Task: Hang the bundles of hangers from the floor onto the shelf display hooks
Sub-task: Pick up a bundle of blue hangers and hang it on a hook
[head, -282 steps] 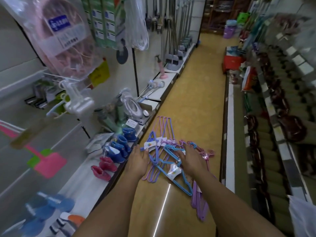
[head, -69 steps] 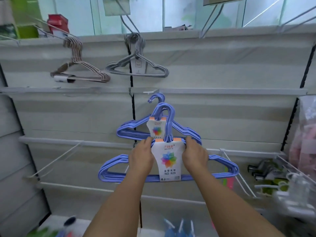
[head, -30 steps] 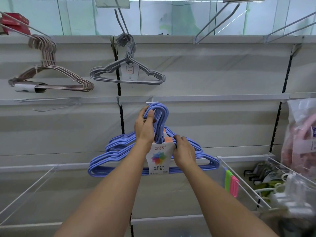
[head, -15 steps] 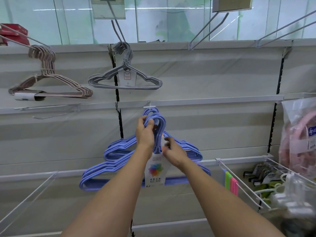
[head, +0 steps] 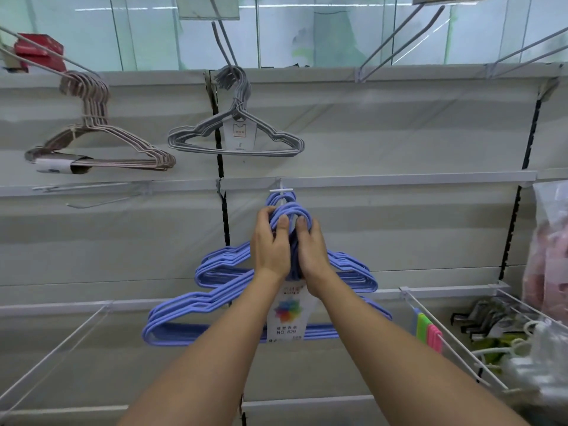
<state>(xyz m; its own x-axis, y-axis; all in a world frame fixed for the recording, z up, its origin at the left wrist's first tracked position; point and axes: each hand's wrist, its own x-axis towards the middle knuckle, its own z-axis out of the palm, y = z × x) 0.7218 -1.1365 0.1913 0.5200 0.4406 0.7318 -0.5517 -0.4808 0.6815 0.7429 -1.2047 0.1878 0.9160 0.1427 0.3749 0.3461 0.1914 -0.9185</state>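
Two bundles of blue hangers are in front of the shelf wall: a rear bundle [head: 221, 269] whose hooks sit just under the white display hook [head: 281, 190], and a front bundle [head: 172, 324] with a white label card. My left hand [head: 270, 247] and my right hand [head: 310, 250] both grip the blue hook tops of the front bundle, thumbs up, just below the display hook. Whether the front bundle's hooks are over the display hook is hidden by my fingers.
A grey hanger bundle [head: 236, 139] and a brownish bundle [head: 101, 149] hang on upper hooks. Bare wire hooks [head: 396, 38] jut out at top right. Wire shelf dividers [head: 455, 339] hold clips and pegs at the lower right; a pink bagged item [head: 550, 253] hangs at the right edge.
My right hand has moved up from the label card to the hook tops beside my left hand. The bundles have risen slightly toward the white display hook.
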